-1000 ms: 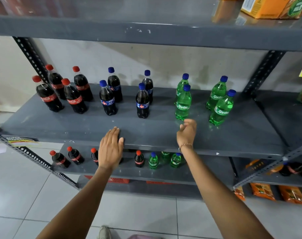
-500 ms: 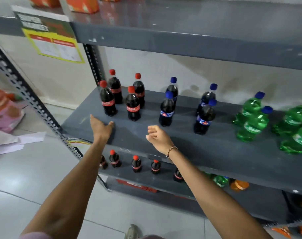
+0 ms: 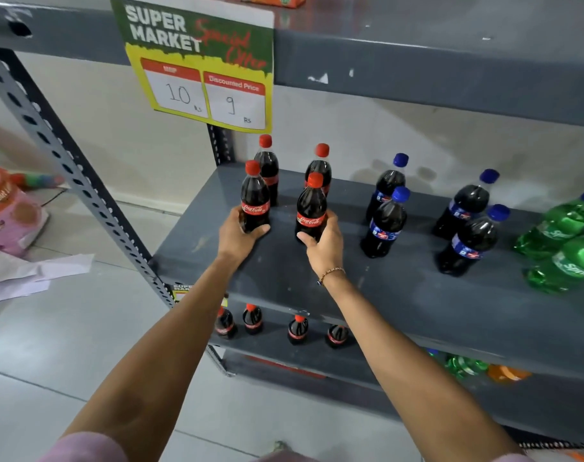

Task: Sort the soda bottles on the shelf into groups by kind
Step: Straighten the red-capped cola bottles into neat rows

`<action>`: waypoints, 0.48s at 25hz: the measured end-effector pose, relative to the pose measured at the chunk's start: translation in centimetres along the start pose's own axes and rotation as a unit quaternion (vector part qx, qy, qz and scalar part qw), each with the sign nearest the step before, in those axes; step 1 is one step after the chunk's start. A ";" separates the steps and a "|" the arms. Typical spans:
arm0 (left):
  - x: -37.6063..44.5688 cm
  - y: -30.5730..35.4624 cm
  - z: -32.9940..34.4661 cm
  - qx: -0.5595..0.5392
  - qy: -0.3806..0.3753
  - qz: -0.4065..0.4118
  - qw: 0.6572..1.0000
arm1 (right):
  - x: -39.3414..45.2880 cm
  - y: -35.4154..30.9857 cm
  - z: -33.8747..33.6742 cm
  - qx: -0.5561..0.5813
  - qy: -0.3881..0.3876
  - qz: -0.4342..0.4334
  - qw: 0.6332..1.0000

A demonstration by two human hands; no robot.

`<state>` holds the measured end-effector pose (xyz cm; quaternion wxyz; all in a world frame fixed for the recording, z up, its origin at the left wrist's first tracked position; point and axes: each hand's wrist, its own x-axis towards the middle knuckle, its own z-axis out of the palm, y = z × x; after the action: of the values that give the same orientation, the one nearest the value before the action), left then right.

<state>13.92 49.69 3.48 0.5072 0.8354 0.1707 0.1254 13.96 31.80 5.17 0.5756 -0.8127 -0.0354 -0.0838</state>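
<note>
On the grey middle shelf (image 3: 400, 295) several red-capped cola bottles stand at the left end. My left hand (image 3: 238, 236) grips the base of the front-left cola bottle (image 3: 255, 200). My right hand (image 3: 324, 243) grips the base of the front-right cola bottle (image 3: 311, 208). Two more cola bottles (image 3: 268, 166) stand behind them. To the right stand several blue-capped dark soda bottles (image 3: 385, 221), then green soda bottles (image 3: 564, 228) at the right edge of view.
A slotted metal post (image 3: 70, 175) frames the shelf's left end. A price sign (image 3: 203, 65) hangs from the shelf above. The lower shelf (image 3: 284, 353) holds small cola bottles (image 3: 297, 330) and green ones. Papers (image 3: 33, 275) lie on the tiled floor at left.
The view has swung left toward the cola end. Both hands moved from the shelf's front edge to the front two cola bottles and closed on them.
</note>
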 end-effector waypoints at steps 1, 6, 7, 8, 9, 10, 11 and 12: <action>0.2 -0.1 -0.1 0.003 -0.005 0.003 1.000 | 0.0 0.0 0.2 0.002 0.005 -0.002 1.000; 0.2 -0.2 -0.2 0.006 -0.015 0.012 1.000 | 0.0 0.3 0.3 0.005 0.005 -0.007 1.000; 0.1 -0.2 -0.2 0.005 -0.016 0.012 1.000 | 0.1 0.4 0.2 0.003 0.003 -0.004 1.000; 0.0 -0.2 -0.2 0.005 -0.016 0.013 1.000 | 0.1 0.3 0.1 0.001 0.001 0.002 1.000; 0.0 -0.1 -0.3 0.005 -0.017 0.012 1.000 | 0.2 0.3 0.0 0.003 0.003 0.008 1.000; -0.1 0.1 -0.3 0.005 -0.020 0.011 1.000 | 0.2 0.3 0.0 0.008 0.007 0.011 1.000; -0.1 0.1 -0.3 0.006 -0.026 0.010 1.000 | 0.2 0.4 -0.1 0.011 0.012 0.011 1.000; -0.3 0.1 -0.3 0.006 -0.031 0.009 0.999 | 0.1 0.3 -0.2 0.011 0.014 0.009 1.000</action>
<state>13.57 49.73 3.73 0.5058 0.8435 0.1485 0.1030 14.08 31.46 4.95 0.5855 -0.8055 -0.0209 -0.0891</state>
